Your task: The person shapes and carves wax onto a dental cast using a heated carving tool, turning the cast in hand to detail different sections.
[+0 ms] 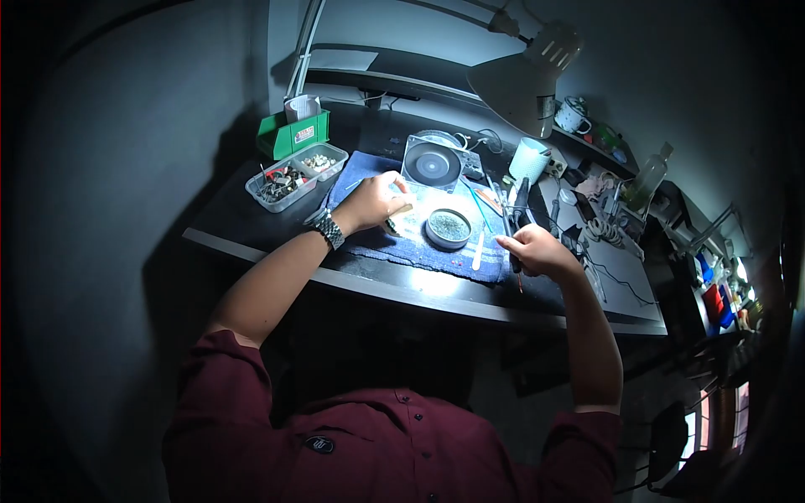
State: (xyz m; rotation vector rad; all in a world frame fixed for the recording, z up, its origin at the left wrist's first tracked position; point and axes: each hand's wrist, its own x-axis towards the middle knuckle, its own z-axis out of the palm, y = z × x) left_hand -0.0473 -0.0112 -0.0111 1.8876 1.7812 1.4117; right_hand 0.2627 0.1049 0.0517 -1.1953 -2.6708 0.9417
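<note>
My left hand, with a metal-band watch at the wrist, is over the blue cloth. Its fingers are pinched together, and what they hold is too small and glared to make out. Just right of it stands a round tin filled with fine greyish material. My right hand is closed at the cloth's right edge around a slim dark tool; its kind is unclear. A white stick and a blue thin tool lie between the tin and that hand.
A fan stands behind the cloth, under a desk lamp. On the left are a clear divided box of small parts and a green bin. Cables and a glass bottle crowd the right.
</note>
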